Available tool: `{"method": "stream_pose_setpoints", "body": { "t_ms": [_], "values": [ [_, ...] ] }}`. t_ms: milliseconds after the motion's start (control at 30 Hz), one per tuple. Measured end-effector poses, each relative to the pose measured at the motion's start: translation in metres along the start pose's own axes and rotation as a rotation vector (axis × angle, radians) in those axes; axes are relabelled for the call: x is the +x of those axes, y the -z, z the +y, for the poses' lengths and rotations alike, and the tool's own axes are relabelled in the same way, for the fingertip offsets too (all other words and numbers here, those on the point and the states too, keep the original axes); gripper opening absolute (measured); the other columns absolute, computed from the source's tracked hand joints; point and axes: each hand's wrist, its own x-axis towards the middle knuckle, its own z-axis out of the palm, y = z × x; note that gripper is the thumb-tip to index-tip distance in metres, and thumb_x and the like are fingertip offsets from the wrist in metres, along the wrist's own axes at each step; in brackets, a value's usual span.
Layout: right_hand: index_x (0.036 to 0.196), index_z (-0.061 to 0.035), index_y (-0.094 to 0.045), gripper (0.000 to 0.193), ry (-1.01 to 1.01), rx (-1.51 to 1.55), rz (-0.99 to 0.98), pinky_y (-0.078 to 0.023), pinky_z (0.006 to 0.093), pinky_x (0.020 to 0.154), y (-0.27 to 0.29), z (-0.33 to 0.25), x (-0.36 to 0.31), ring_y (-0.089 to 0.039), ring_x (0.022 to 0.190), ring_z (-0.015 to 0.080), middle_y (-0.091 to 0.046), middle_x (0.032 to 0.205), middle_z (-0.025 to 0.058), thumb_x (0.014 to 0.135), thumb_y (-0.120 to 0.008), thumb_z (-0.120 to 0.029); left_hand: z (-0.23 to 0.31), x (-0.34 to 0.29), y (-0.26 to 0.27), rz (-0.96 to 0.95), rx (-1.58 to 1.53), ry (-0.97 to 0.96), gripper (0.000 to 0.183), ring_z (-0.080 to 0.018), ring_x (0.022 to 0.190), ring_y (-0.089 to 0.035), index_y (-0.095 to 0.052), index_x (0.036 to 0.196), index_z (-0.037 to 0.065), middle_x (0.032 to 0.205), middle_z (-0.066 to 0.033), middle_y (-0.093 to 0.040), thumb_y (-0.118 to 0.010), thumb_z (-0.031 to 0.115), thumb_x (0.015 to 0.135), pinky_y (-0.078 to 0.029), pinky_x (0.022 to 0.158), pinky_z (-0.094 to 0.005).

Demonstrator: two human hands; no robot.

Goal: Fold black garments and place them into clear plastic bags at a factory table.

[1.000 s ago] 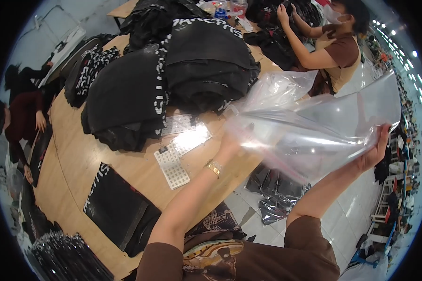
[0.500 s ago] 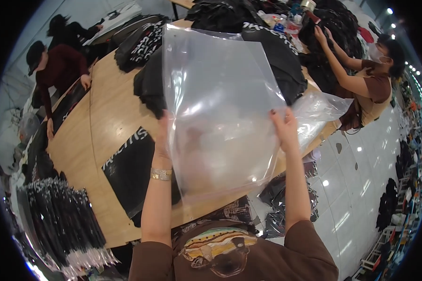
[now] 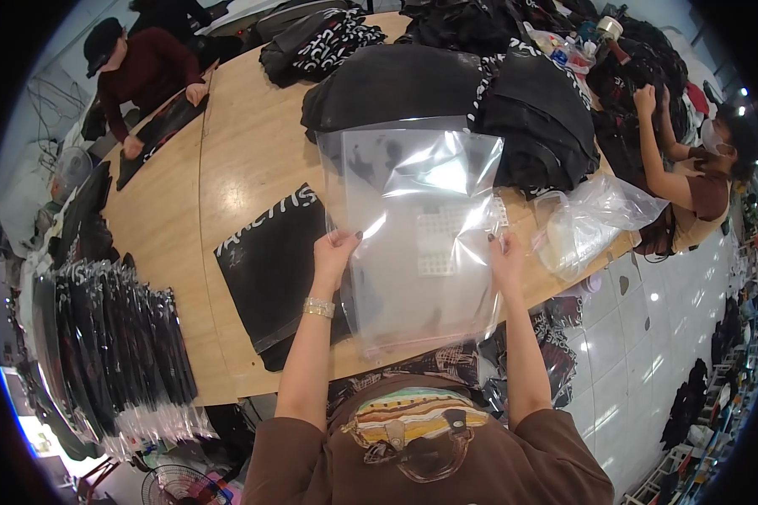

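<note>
A clear plastic bag (image 3: 387, 295) is stretched between my hands above the near side of the table. My left hand (image 3: 335, 257) pinches its left edge, and my right hand (image 3: 507, 257) pinches the right edge. Through the film shows a pale sheet with rows of small marks (image 3: 435, 244), lying on the table. Beside my left hand lies a folded black garment (image 3: 274, 269) with white lettering. Beyond the bag rise heaps of black garments (image 3: 396, 80), also with white print.
More clear bags (image 3: 585, 227) lie on the wooden table (image 3: 156, 244) at right. A row of bagged black garments (image 3: 114, 337) stands at the left edge. One co-worker (image 3: 147, 76) handles a dark garment at far left; another (image 3: 691, 168) works at the right heap. A fan (image 3: 185, 484) is below left.
The bag has come down lower and nearer the tabletop, and the sheet behind it now shows through. Both hands still grip its sides. My view has shifted, so the table appears farther right.
</note>
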Motion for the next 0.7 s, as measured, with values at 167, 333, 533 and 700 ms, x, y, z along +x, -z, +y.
{"method": "stream_pose_setpoints", "body": {
  "t_ms": [167, 333, 533, 700],
  "values": [
    [0.080, 0.0025, -0.050, 0.012, 0.108, -0.080, 0.044, -0.040, 0.0322, 0.057, -0.008, 0.003, -0.005, -0.050, 0.060, 0.0194, -0.051, 0.065, 0.0128, 0.081, -0.055, -0.009, 0.015, -0.008, 0.014, -0.043, -0.290, 0.175, 0.030, -0.0117, 0.053, -0.057, -0.059, 0.097, 0.005, 0.075, -0.0027, -0.059, -0.046, 0.032, 0.093, -0.045, 0.046, -0.0212],
    [0.083, 0.0013, -0.052, 0.017, 0.194, -0.144, 0.092, -0.040, 0.0341, 0.057, -0.017, 0.007, -0.002, -0.050, 0.060, 0.0230, -0.052, 0.066, 0.0129, 0.079, -0.057, -0.014, 0.020, -0.013, 0.067, 0.213, -0.088, 0.059, 0.030, -0.0126, 0.054, -0.060, -0.060, 0.101, 0.007, 0.077, -0.0043, -0.061, -0.039, 0.027, 0.094, -0.042, 0.041, -0.0203],
    [0.106, -0.0019, -0.050, 0.035, 0.193, -0.395, -0.051, -0.042, 0.0411, 0.078, -0.012, -0.033, -0.011, -0.055, 0.090, 0.0339, -0.057, 0.094, 0.0214, 0.077, -0.059, -0.020, 0.004, -0.036, 0.183, 0.699, 0.210, -0.041, 0.030, -0.0106, 0.040, -0.048, -0.061, 0.087, 0.001, 0.058, -0.0034, -0.054, -0.041, 0.023, 0.092, -0.039, 0.037, -0.0246],
    [0.119, -0.0030, -0.045, 0.053, 0.572, -0.858, 0.006, -0.033, 0.0482, 0.091, -0.033, -0.055, -0.027, -0.044, 0.113, 0.0373, -0.048, 0.120, 0.0217, 0.075, -0.064, -0.028, -0.025, -0.064, 0.218, 0.828, 0.231, -0.020, 0.029, -0.0103, 0.040, -0.047, -0.061, 0.083, 0.002, 0.055, -0.0032, -0.051, -0.043, 0.024, 0.092, -0.037, 0.037, -0.0241]
  ]
}}
